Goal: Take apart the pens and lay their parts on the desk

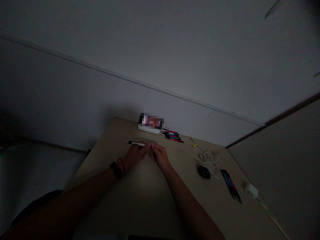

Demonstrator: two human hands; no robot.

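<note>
A white pen with a black end (pixel 136 143) lies across my left hand (pixel 136 155), which is shut on it above the table. The pen's dark end points left, and its other end is hidden by my fingers. My right hand (pixel 160 156) meets the left fingertips at that hidden end, its fingers pinched together. What the right fingertips grip is too small and dark to make out. A dark watch (pixel 116 170) and a thin band are on my left wrist.
Behind my hands, a phone (pixel 151 121) leans on a white stand (pixel 149 129) by the wall. Several coloured pens (pixel 173 136) lie beside it. To the right are a black mouse (pixel 203 172), a coiled white cable (pixel 209 158), another pen bundle (pixel 230 185) and a white plug (pixel 252 190).
</note>
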